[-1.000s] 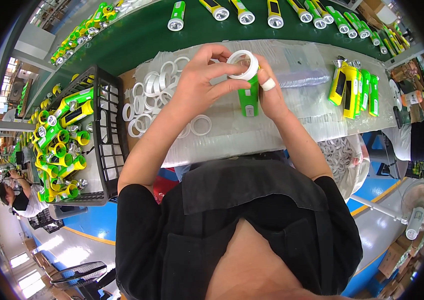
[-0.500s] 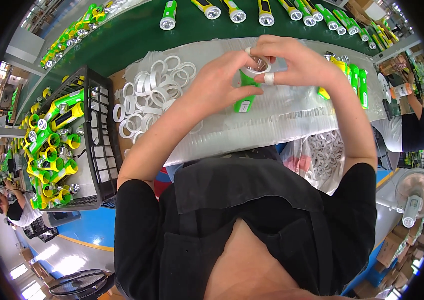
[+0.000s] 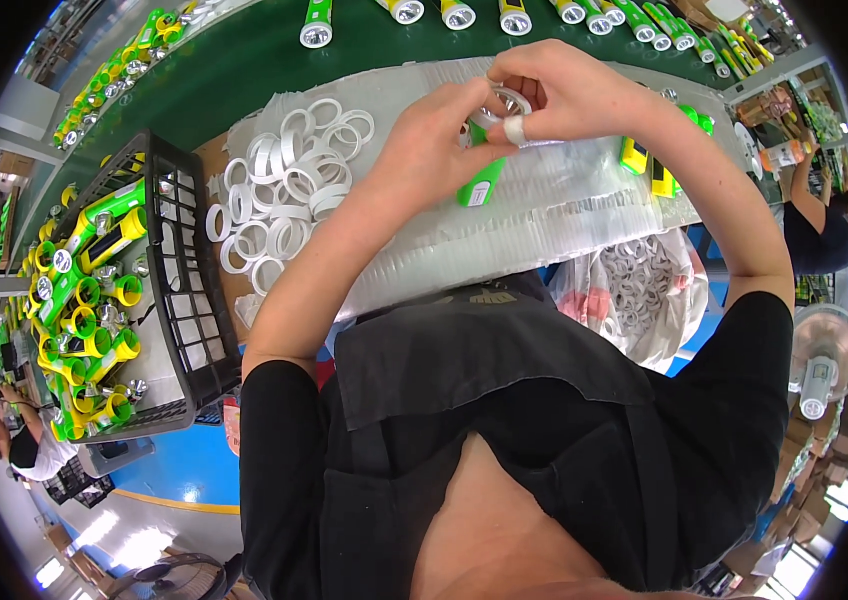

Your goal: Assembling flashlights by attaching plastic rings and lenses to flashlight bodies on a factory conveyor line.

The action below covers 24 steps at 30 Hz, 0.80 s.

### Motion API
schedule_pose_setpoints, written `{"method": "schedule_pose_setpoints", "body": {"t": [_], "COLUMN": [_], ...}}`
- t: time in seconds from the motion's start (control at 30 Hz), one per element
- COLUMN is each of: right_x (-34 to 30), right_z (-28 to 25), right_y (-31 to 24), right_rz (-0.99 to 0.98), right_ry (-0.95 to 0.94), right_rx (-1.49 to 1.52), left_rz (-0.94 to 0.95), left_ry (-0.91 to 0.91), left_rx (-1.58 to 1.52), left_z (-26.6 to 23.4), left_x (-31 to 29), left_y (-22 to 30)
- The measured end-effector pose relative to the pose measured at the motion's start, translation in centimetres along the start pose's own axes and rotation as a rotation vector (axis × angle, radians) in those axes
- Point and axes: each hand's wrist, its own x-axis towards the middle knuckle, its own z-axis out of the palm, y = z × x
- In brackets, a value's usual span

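Over the wrapped work surface, my left hand [image 3: 429, 145] is closed around a green flashlight [image 3: 478, 188], its lens end tilted up and away from me. A white ring [image 3: 512, 102] sits around the lens end. Pinched on that ring are the fingers of my right hand [image 3: 569, 95], whose thumb wears a white band. Part of the flashlight is hidden behind my fingers. Left of my hands lies a heap of loose white rings [image 3: 296, 185]. Several green and yellow flashlights [image 3: 634, 156] lie beyond my right forearm.
A black crate [image 3: 199, 300] of unringed flashlights stands at the left. Flashlights [image 3: 516, 18] line the green belt [image 3: 244, 75] at the far side. A bag of white rings [image 3: 634, 290] hangs below the front edge at right. A fan and co-workers are farther off.
Both hands stay together on the flashlight and ring. The view has shifted a little, so the belt and its flashlights sit higher; my right elbow appears farther out.
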Motion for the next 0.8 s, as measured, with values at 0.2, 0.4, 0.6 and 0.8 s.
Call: {"method": "schedule_pose_setpoints", "body": {"t": [0.2,0.4,0.6,0.8], "right_x": [0.4,-1.4,-0.4,-0.4], "right_z": [1.3,0.2,0.1,2.2], "right_y": [-0.7,0.3,-1.9,-0.7], "right_rz": [0.324,-0.306,0.451,0.355], "right_ry": [0.101,0.122,-0.066,0.223], "right_rx": [-0.395,0.072,-0.314,-0.275], "left_rz": [-0.033,-0.014,0.031,0.011], "left_ry": [0.067,0.085,0.106,0.087], "left_rx": [0.094,0.075,0.065,0.079], "left_z": [0.9,1.2,1.5,0.9], "left_x": [0.1,-0.2,-0.3,-0.1], "left_y": [-0.3,-0.1,0.4,0.2]}}
